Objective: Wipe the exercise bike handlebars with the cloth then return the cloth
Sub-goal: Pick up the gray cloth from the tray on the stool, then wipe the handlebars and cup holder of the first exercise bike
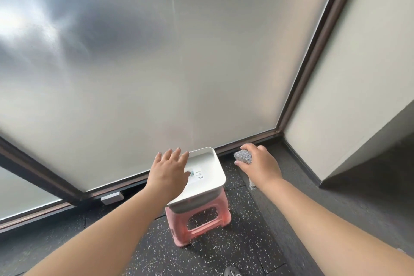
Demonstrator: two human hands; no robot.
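Observation:
A grey cloth (243, 157) is bunched in my right hand (259, 164), with one end hanging down below the wrist. That hand is to the right of a white tray (218, 168) that rests on a small pink stool (201, 222). My left hand (169, 170) hovers flat over the tray's left side, fingers spread, holding nothing. A printed label lies on the tray's floor. The exercise bike and its handlebars are out of view.
A frosted glass wall with a dark frame (313, 51) stands directly behind the stool. A pale wall (349, 96) closes in on the right. The floor (156, 253) is black speckled rubber. A small white block (112, 197) sits at the frame's base, and a dark object (233, 272) lies at the bottom edge.

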